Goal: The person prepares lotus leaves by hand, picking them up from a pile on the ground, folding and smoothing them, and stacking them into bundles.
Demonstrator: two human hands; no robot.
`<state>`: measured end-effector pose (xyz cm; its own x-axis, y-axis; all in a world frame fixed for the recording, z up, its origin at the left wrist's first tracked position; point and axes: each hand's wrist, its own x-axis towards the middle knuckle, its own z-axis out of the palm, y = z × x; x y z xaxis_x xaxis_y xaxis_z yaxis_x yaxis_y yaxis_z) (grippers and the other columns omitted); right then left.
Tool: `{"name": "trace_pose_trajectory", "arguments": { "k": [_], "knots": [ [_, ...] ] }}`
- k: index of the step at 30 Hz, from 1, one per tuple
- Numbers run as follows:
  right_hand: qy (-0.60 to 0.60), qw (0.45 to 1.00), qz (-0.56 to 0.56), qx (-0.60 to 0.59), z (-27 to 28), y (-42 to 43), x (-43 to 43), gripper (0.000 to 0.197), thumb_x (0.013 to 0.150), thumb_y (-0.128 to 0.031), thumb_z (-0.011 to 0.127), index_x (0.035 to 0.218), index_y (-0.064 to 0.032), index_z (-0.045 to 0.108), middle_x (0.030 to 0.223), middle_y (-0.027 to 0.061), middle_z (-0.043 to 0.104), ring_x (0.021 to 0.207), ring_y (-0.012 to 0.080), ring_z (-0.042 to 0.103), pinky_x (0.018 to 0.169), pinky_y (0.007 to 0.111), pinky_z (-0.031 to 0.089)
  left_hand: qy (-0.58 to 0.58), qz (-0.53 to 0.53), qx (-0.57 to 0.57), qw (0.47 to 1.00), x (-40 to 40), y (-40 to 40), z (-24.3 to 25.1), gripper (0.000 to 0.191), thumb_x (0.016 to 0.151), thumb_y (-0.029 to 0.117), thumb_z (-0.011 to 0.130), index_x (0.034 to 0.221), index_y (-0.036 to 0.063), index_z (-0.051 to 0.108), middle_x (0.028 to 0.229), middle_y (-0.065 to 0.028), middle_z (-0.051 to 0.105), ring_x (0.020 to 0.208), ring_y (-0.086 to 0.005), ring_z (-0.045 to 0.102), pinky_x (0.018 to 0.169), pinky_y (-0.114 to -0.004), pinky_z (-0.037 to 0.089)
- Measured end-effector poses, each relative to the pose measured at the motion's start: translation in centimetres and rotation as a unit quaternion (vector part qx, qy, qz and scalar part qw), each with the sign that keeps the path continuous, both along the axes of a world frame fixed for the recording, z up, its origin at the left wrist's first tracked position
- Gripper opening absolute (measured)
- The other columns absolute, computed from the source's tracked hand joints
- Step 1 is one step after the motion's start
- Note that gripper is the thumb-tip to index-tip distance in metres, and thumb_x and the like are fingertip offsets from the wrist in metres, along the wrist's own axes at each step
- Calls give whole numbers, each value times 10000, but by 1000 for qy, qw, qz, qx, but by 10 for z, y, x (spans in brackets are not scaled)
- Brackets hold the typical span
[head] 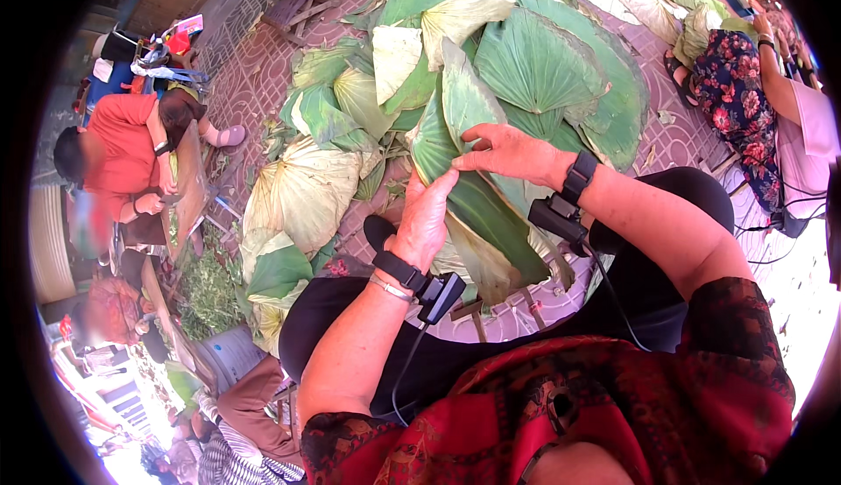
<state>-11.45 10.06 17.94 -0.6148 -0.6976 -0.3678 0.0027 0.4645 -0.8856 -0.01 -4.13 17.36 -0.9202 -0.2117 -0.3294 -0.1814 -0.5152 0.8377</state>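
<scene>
A large green lotus leaf (pixel 483 212), folded lengthwise with pale, dry edges, hangs between my hands and my knees. My left hand (pixel 427 209) holds its left edge from below, thumb pointing up. My right hand (pixel 509 153) reaches over from the right, its thumb and a fingertip pinching the fold close to my left thumb. Just beyond my hands lie more lotus leaves: a broad green one (pixel 535 61) at the upper right, and a yellowed dry one (pixel 302 192) to the left. Both wrists carry black straps with small cabled devices.
Loose leaves cover the patterned brick paving (pixel 677 137) ahead. A person in a red shirt (pixel 121 130) works at the left, and one in floral clothing (pixel 729 104) sits at the right. A white bucket (pixel 230 357) stands lower left. Low wooden stools are nearby.
</scene>
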Motion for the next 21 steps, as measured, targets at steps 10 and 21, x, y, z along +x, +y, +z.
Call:
{"name": "trace_pose_trajectory", "arguments": {
  "k": [10,21],
  "knots": [
    [107,988,-102,-40,10,19,-57,286,863,-85,491,1079,34,635,885,89,662,838,143,578,775,281,465,-20,15,7,1000,-3,-5,-4,309,897,84,578,1203,64,543,1102,-39,611,978,-149,582,888,-307,459],
    [312,848,-416,-105,50,55,-114,520,847,-259,642,1266,12,497,1088,220,627,1051,284,593,907,344,460,-4,48,15,999,-10,-18,-1,363,874,13,545,1234,51,515,1193,-82,586,1070,-213,573,949,-366,454]
  ]
}}
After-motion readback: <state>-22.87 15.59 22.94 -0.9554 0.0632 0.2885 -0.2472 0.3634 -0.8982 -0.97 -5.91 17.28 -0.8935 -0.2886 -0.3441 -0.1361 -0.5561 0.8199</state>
